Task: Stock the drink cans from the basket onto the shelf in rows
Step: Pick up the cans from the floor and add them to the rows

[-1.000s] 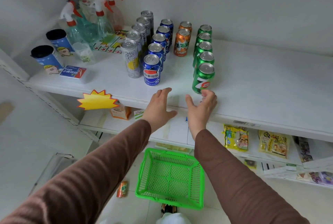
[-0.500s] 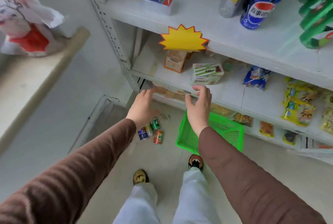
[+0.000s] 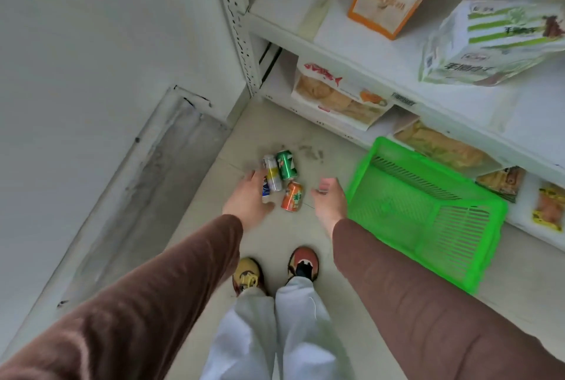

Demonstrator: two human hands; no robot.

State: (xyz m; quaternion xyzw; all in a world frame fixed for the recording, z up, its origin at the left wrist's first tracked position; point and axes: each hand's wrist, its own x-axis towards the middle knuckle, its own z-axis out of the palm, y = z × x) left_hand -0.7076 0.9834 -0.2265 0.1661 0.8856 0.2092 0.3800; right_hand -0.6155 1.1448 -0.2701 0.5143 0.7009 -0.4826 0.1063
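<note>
Several drink cans lie on the floor in a small cluster: a green can, a silver-and-yellow can, an orange can, and a blue can partly hidden behind my left hand. My left hand hovers just left of the cluster with fingers apart, holding nothing. My right hand hangs open to the right of the orange can, apart from it. The green plastic basket sits on the floor right of my right hand, with no cans inside. The can shelf is out of view.
White lower shelves at the upper right hold snack packets and boxes. The shelf's perforated upright stands next to a white wall on the left. My two shoes stand on the floor below the cans.
My view has dropped from the can shelf to the floor. Both hands have come down from the shelf edge to the cans lying beside the basket.
</note>
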